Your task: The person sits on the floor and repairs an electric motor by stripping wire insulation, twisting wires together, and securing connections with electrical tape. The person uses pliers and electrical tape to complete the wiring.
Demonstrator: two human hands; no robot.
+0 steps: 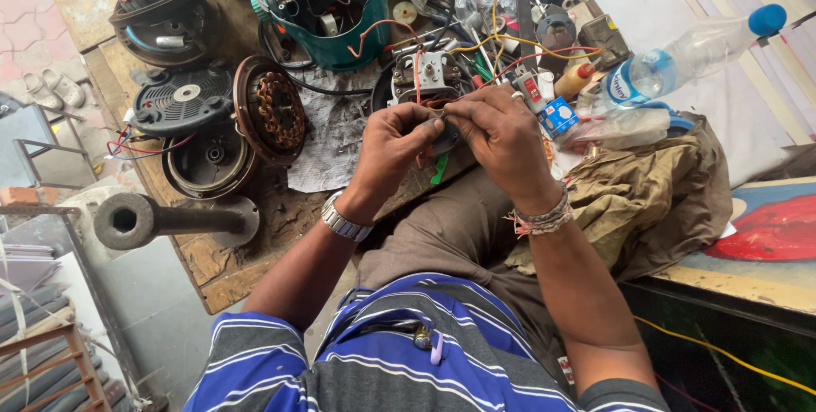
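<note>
left hand [393,142]: fingers pinching small dark part [444,135], steadying | right hand [501,136]: fingertips pressed together on same part, close for fine work | part held just before small motor [429,74], its wires within reach | workbench [221,259] below

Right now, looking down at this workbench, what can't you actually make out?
All in the head view:
- The small part between the left hand and right hand: fingers cover it.
- The wires ends: lost in clutter.
- The teal housing: top cut by the frame edge.
- The plastic bottle label: too small.
</note>
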